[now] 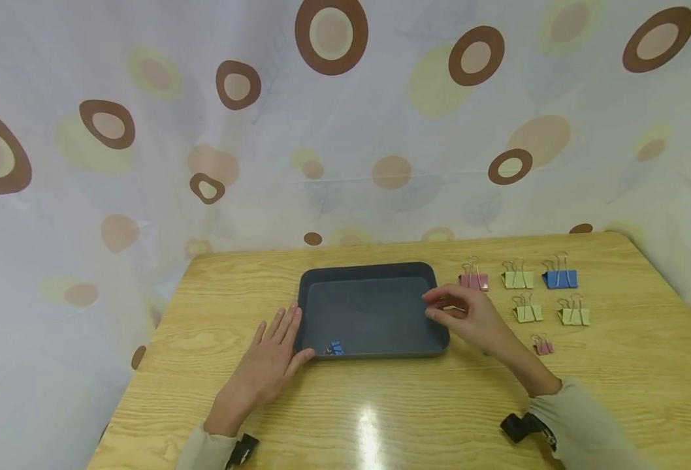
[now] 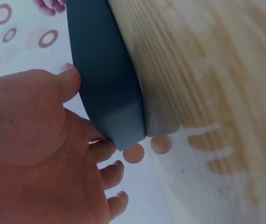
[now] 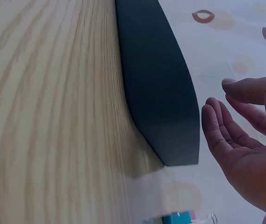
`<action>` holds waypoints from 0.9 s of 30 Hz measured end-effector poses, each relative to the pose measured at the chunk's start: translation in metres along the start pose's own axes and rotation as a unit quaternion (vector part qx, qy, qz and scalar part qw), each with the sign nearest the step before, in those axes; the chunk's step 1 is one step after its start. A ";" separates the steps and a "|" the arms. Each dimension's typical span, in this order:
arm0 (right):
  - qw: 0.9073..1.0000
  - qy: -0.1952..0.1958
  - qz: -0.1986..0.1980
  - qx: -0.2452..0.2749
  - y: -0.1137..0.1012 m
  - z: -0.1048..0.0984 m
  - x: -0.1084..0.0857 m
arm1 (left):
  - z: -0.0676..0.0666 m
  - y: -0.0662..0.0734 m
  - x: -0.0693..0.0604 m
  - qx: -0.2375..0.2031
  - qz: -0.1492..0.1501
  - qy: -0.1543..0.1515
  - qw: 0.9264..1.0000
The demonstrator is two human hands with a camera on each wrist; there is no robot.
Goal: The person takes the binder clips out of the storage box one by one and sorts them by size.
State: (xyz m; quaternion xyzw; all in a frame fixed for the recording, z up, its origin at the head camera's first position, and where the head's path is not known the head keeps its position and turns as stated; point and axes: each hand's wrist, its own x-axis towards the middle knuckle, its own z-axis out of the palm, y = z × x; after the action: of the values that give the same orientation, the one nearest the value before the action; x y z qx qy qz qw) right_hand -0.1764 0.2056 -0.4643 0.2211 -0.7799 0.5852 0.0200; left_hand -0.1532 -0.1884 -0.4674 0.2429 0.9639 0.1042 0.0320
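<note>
A dark grey tray lies on the wooden table. In its near left corner sits a small blue binder clip. My left hand rests at the tray's left side with fingers straight, the thumb by the near corner; the left wrist view shows this hand against the tray wall. Over the tray's right edge hovers my right hand, fingers loosely bent. Thumb and fingertips of that hand stand apart in the right wrist view, with nothing visible between them.
Right of the tray stand larger binder clips: pink, blue and several yellow ones. A small pink clip sits nearer. Low in the right wrist view is a teal clip. A patterned curtain hangs behind the table.
</note>
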 end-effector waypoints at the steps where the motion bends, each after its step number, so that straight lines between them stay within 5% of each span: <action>1: 1.000 -0.002 -0.001 0.004 0.000 0.004 0.002 | 0.000 0.000 0.000 0.000 0.000 0.000 1.000; 27: 0.988 -0.150 0.021 -0.036 0.006 0.093 0.054 | -0.002 0.002 -0.001 -0.004 -0.002 0.003 1.000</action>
State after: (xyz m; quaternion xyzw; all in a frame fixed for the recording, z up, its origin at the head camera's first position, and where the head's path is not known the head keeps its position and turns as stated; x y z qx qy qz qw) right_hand -0.2063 0.1037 -0.4832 0.2888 -0.7993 0.5171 -0.1017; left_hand -0.1516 -0.1871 -0.4649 0.2408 0.9640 0.1085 0.0307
